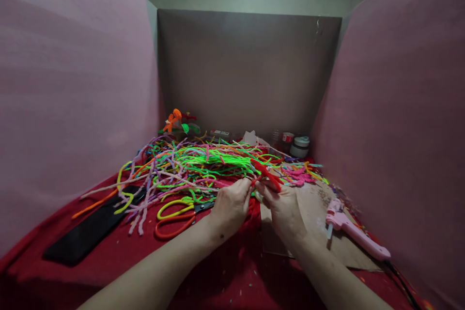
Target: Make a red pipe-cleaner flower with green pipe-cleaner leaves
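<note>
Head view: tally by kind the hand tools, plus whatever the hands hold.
scissors: 1
pink glue gun: 1
red pipe cleaner, held by left hand and right hand: 1
Total: 3

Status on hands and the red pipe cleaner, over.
Gripping: left hand and right hand pinch red pipe cleaner. Nearby: scissors leftward, glue gun rightward.

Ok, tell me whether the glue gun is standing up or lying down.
Lying down: the pink glue gun rests flat along the brown cardboard, beside the right hand.
</note>
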### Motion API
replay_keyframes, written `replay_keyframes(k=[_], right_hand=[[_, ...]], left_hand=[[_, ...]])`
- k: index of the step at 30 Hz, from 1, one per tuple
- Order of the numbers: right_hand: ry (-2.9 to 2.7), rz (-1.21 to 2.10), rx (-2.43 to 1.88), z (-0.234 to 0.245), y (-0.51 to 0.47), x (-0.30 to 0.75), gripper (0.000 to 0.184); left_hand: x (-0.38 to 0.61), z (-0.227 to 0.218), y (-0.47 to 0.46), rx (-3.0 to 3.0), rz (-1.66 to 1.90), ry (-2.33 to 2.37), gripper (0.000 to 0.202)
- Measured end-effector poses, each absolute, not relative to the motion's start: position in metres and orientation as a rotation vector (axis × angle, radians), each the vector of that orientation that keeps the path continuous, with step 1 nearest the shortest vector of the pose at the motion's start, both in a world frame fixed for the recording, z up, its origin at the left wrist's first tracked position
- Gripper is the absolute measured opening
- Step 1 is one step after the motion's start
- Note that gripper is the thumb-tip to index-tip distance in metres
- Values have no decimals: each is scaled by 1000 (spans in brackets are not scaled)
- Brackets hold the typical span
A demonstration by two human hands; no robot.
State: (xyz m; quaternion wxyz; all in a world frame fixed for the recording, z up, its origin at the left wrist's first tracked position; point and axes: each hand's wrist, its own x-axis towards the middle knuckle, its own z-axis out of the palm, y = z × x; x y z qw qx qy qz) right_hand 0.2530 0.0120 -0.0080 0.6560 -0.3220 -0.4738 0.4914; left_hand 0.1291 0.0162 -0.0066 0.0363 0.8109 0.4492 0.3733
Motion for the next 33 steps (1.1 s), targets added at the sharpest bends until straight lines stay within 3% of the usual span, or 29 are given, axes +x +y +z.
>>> replay_keyframes(k=[9,20,25,30,33], right_hand=[[-1075,1141,-682,-6,19,253,10],[-836,1477,-622,5,11,252,24],[-842,1468,-605,2,12,252,17],[-764,1401,-624,-1,12,251,19],[-762,1392,-653,-2,11,251,18]], left_hand=[[132,4,18,1331,1111,830,23],[115,4,23,1030,717,386,22],[116,5,24,1171,704,492,27],[125,0,16,2040,1183,999,19],[128,-8,14,2432,1228,1254,16]])
